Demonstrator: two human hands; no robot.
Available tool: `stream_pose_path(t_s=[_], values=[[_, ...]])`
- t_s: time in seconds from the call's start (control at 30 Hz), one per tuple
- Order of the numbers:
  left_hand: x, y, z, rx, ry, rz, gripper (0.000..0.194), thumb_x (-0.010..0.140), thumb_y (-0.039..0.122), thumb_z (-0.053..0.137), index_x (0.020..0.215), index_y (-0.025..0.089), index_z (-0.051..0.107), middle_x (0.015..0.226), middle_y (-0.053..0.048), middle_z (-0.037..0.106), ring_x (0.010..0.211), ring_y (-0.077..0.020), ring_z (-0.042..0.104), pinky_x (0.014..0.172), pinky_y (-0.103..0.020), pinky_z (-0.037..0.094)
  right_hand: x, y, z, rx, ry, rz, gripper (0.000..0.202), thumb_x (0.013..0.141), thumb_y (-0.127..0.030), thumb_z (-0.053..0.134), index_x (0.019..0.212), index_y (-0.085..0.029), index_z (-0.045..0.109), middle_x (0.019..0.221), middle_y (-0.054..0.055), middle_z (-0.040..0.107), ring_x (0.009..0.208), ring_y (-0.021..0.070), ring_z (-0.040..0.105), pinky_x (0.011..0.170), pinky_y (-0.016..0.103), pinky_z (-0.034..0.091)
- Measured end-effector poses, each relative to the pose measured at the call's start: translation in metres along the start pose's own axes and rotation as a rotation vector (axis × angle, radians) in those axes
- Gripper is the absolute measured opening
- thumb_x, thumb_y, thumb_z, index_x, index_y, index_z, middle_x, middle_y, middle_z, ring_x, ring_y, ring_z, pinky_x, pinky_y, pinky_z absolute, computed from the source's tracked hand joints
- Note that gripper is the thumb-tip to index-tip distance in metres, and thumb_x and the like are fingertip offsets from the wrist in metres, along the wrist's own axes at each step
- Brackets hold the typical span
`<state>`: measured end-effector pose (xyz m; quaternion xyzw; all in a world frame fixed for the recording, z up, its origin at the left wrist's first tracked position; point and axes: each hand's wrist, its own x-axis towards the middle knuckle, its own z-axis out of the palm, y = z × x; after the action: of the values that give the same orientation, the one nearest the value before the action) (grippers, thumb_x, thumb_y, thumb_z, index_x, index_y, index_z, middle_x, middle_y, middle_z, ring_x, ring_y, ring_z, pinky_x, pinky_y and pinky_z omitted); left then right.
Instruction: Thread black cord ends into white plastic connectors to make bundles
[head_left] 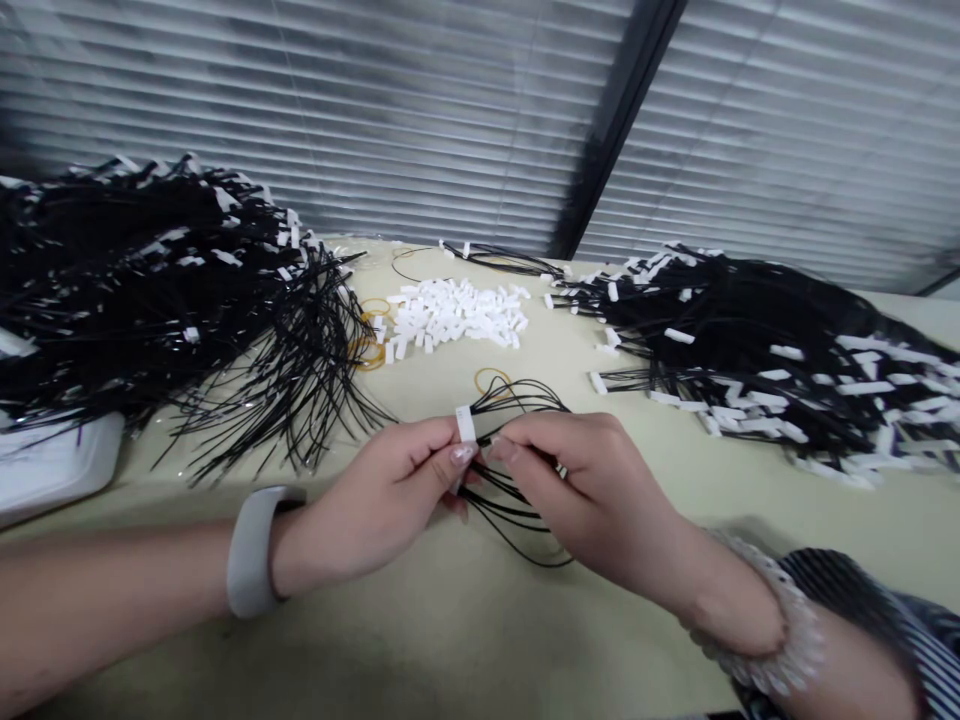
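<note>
Near the middle of the view, my left hand (401,480) pinches a white connector (466,424) between thumb and fingers. Several thin black wires (517,512) fan out from the connector to the right and pass under my right hand (581,480). The thumb and index finger of that hand are pinched together just right of the connector, at one of the black wires. Its other fingers are curled, and the fingertips partly hide the wires.
White connector pieces (457,315) lie piled on the table (450,640) beyond my hands, with yellow rubber bands (493,382) nearby. Large heaps of black wires stand left (150,290) and right (780,320). A white tray (97,460) sits at left; blinds (420,120) are behind.
</note>
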<state>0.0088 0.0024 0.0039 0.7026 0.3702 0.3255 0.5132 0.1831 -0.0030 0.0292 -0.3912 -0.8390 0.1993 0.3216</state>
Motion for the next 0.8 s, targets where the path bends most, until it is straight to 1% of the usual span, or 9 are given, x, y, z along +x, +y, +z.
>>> stream_pose_path(t_s=[0.1,0.2,0.27,0.37,0.43,0.53,0.6,0.67,0.8], values=[[-0.0006,0.001,-0.0001,0.035,0.013,0.013,0.023,0.088,0.026,0.037,0.074,0.015,0.052,0.065,0.002,0.051,0.059,-0.01,0.049,0.054,-0.021,0.044,0.0007,0.0011,0.001,0.039,-0.042,0.003,0.025,0.082,-0.01,0.045,0.058,-0.016,0.039,0.053,-0.007,0.035,0.051,0.0035,0.032,0.049,0.016,0.027],[-0.0011,0.0012,-0.0006,0.083,0.039,0.033,0.024,0.088,0.026,0.037,0.07,0.015,0.05,0.062,0.003,0.049,0.057,-0.0093,0.048,0.052,-0.019,0.042,-0.0003,0.0018,0.0009,-0.01,-0.057,-0.016,0.024,0.083,-0.011,0.044,0.06,-0.016,0.04,0.054,-0.006,0.037,0.052,0.004,0.033,0.051,0.017,0.028],[-0.0012,0.001,-0.0011,0.116,0.057,0.037,0.027,0.088,0.026,0.037,0.066,0.016,0.047,0.058,0.004,0.047,0.055,-0.0089,0.047,0.05,-0.019,0.04,-0.0022,0.0018,0.0005,-0.111,-0.031,-0.04,0.022,0.082,-0.012,0.044,0.061,-0.016,0.042,0.055,-0.005,0.039,0.054,0.0045,0.034,0.053,0.019,0.028],[-0.0016,0.0,-0.0012,0.175,0.078,0.028,0.028,0.088,0.027,0.037,0.064,0.016,0.045,0.056,0.004,0.046,0.052,-0.0086,0.044,0.048,-0.018,0.038,-0.0055,0.001,0.0007,-0.277,0.04,-0.07,0.024,0.082,-0.014,0.044,0.058,-0.015,0.041,0.054,-0.005,0.038,0.053,0.0054,0.033,0.052,0.021,0.025],[-0.0018,-0.0011,-0.0009,0.197,0.071,0.026,0.027,0.089,0.028,0.036,0.067,0.016,0.047,0.057,0.004,0.047,0.053,-0.009,0.044,0.048,-0.019,0.038,-0.0072,0.0001,0.0019,-0.342,0.07,-0.066,0.025,0.082,-0.017,0.045,0.058,-0.016,0.043,0.052,-0.005,0.038,0.05,0.0057,0.031,0.05,0.022,0.024],[-0.0017,-0.0022,-0.0003,0.204,0.059,0.026,0.026,0.089,0.029,0.036,0.073,0.015,0.051,0.06,0.003,0.048,0.055,-0.0098,0.046,0.05,-0.02,0.04,-0.0077,-0.0012,0.0047,-0.384,0.079,-0.032,0.019,0.084,-0.024,0.045,0.067,-0.016,0.051,0.051,-0.005,0.044,0.046,0.006,0.032,0.047,0.023,0.023],[-0.0016,-0.0021,-0.0003,0.212,0.066,0.032,0.026,0.089,0.029,0.036,0.073,0.015,0.052,0.061,0.003,0.049,0.055,-0.0099,0.045,0.05,-0.02,0.039,-0.0071,-0.0017,0.0063,-0.392,0.066,-0.02,0.019,0.085,-0.026,0.043,0.071,-0.017,0.052,0.05,-0.005,0.045,0.045,0.0062,0.032,0.046,0.023,0.022],[-0.0016,-0.0016,-0.0006,0.214,0.067,0.037,0.026,0.089,0.029,0.036,0.072,0.015,0.051,0.06,0.003,0.047,0.055,-0.0099,0.044,0.05,-0.02,0.039,-0.0064,-0.0018,0.0071,-0.361,0.051,-0.003,0.019,0.085,-0.024,0.042,0.07,-0.017,0.052,0.05,-0.005,0.044,0.044,0.0058,0.032,0.046,0.022,0.023],[-0.0019,-0.0007,-0.0013,0.202,0.053,0.054,0.026,0.089,0.028,0.036,0.069,0.016,0.049,0.058,0.004,0.043,0.054,-0.0096,0.04,0.049,-0.02,0.036,-0.0049,-0.0016,0.0068,-0.19,0.05,0.027,0.019,0.082,-0.017,0.046,0.063,-0.017,0.047,0.052,-0.006,0.042,0.048,0.0046,0.032,0.048,0.02,0.025]])
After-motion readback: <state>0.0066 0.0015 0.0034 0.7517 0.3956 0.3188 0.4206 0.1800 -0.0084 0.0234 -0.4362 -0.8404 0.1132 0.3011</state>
